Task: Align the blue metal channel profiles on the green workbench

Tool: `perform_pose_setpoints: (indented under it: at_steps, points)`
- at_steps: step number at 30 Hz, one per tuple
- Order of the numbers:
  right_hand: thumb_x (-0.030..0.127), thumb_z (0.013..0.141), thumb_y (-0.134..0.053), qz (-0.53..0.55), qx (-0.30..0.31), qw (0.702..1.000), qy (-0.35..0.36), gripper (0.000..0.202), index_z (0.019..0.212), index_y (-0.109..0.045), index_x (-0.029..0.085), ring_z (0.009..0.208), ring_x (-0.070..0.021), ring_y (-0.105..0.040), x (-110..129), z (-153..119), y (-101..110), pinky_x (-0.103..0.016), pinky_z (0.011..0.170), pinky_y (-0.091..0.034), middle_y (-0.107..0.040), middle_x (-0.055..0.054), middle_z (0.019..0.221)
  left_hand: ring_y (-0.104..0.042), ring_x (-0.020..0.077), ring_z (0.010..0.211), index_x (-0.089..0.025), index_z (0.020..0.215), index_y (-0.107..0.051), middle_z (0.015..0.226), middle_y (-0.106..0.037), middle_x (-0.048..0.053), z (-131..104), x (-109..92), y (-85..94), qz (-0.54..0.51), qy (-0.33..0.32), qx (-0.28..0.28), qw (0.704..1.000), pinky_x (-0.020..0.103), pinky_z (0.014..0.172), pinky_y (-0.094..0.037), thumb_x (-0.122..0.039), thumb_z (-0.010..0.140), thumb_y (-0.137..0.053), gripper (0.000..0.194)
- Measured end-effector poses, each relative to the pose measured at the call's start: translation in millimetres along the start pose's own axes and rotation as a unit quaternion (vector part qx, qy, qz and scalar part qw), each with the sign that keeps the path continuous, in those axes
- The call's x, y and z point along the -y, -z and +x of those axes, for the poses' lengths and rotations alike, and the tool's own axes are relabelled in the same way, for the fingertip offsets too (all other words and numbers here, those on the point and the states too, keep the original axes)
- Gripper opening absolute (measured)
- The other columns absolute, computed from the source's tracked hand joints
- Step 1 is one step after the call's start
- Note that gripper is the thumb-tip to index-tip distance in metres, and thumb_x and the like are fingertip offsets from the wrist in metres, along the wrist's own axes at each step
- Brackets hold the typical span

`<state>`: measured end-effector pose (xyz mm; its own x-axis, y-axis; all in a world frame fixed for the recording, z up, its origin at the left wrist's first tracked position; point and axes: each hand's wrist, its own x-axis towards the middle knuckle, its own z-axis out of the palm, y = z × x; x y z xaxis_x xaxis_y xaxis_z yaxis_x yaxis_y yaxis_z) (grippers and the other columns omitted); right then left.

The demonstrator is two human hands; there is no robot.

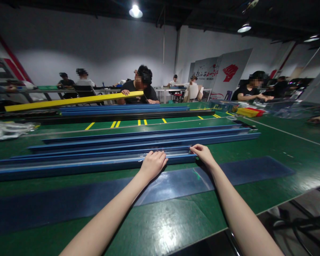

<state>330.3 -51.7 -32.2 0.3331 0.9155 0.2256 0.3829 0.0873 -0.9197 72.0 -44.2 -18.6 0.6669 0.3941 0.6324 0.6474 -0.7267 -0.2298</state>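
A long blue channel (96, 163) lies across the green table, its open side facing up and a clear strip inside it. My left hand (154, 163) rests on the channel near its right part, fingers together and curled over the rim. At the channel's right end is my right hand (202, 153), thumb and forefinger pinched at the end; what they hold is too small to make out. Under my forearms a long translucent blue-grey sheet (176, 183) lies flat, nearer to me than the channel.
More blue channels (216, 134) lie just beyond. Farther off are a black bar (176, 114) and a yellow bar (77, 101) under a person's hand. Plastic bags (8, 131) sit at left, yellow and red trays (248, 112) at right. Other people sit behind.
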Motion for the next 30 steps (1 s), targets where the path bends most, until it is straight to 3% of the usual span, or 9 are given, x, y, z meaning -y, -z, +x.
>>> perform_pose_setpoints:
  at_steps: [10, 30]
  points:
    - [0.043, 0.062, -0.058, -0.101, 0.012, 0.995, 0.016, 0.025, 0.061, -0.063, 0.018, 0.064, -0.0159, -0.057, -4.0, 2.0, 3.7, -0.025, 0.059, -0.039, -0.064, -0.003, 0.063, -0.057, 0.0152, 0.067, -0.016, 0.082, -0.054, 0.075, -0.063, 0.001, -0.9, -1.9, -2.0, 0.009, 0.009, 0.010, 1.000, 0.030, 0.065, -0.033, -0.026, 0.087, -0.044, 0.015]
    - [0.046, 0.066, -0.052, -0.160, 0.018, 0.987, 0.027, 0.030, 0.060, -0.061, 0.018, 0.065, -0.0163, -0.057, 1.3, -0.7, 3.9, -0.026, 0.063, -0.038, -0.063, -0.002, 0.063, -0.055, 0.0153, 0.065, -0.017, 0.077, -0.055, 0.070, -0.061, 0.001, -0.1, -1.6, 0.4, 0.002, 0.018, 0.033, 0.999, 0.029, 0.063, -0.030, -0.027, 0.088, -0.042, 0.020]
